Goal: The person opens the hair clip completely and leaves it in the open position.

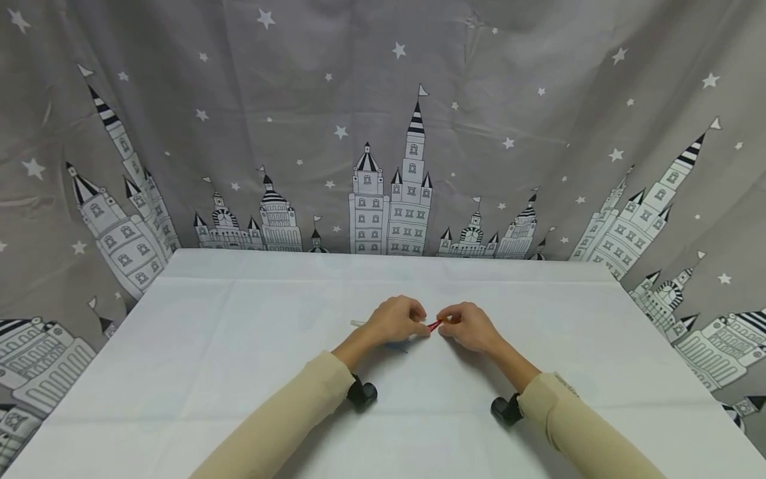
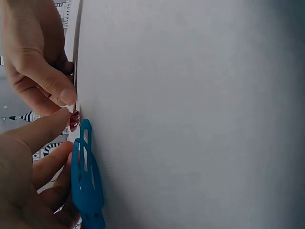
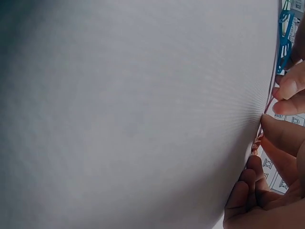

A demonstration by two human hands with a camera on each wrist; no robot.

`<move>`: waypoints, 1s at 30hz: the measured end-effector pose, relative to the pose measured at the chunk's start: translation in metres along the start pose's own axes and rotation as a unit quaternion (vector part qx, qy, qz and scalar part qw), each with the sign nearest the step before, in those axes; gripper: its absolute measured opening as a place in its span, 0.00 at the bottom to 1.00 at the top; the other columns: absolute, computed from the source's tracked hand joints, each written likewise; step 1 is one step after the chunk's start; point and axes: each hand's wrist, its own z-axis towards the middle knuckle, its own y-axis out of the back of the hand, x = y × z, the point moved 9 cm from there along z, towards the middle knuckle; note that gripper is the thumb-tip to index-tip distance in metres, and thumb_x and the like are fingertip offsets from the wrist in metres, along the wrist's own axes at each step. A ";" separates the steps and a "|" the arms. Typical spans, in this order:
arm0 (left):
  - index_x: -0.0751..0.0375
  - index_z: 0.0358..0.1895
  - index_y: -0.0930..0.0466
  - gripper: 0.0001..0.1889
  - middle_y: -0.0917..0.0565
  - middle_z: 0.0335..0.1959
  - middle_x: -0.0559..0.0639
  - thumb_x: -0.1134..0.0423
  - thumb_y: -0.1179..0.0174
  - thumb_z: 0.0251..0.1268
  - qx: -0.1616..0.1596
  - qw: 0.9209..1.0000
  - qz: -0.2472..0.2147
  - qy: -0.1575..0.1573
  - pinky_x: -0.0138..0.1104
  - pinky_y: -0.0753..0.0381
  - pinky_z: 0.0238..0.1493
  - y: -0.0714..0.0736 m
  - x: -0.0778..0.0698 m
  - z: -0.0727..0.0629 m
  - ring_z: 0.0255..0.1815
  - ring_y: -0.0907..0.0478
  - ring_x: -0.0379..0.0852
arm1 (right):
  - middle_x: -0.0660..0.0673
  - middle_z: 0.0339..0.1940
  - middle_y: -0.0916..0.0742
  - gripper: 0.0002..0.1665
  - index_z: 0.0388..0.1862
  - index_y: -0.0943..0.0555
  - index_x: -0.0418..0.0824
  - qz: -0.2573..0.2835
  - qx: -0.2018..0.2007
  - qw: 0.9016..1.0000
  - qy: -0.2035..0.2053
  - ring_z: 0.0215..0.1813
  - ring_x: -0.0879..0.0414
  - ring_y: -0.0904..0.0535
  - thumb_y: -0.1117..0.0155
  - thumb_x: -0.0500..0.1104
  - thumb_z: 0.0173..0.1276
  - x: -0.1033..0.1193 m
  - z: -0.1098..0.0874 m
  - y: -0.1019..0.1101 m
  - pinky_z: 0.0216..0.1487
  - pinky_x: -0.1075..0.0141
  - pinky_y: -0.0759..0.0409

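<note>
Between my two hands a red snap hair clip point(image 1: 435, 325) shows, its narrow body slanting upward to the right. My left hand point(image 1: 396, 319) pinches its left end between thumb and finger, and my right hand point(image 1: 471, 327) pinches the other end. A blue snap hair clip point(image 2: 87, 176), with slots through it, lies beside the left fingers, partly behind that hand in the head view. Near the curled right fingers, an orange piece point(image 3: 257, 143) peeks out in the right wrist view. Most of what the right fingers cover is hidden.
A white table point(image 1: 239, 372) spreads under both arms. Left of the left hand, a thin pale piece point(image 1: 357, 323) sticks out. Behind the table hangs a grey curtain point(image 1: 299, 86) printed with castles and stars. Black wrist cameras point(image 1: 362, 393) sit below both cuffs.
</note>
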 end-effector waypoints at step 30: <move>0.59 0.38 0.13 0.06 0.20 0.28 0.42 0.65 0.30 0.59 -0.006 1.000 0.005 0.005 0.36 0.27 0.38 0.002 -0.001 -0.001 0.32 0.26 0.40 | 0.47 0.32 0.19 0.02 0.30 0.15 0.37 -0.013 -0.015 1.000 -0.002 0.37 0.53 0.28 0.29 0.33 0.58 0.003 -0.003 0.001 0.40 0.60 0.31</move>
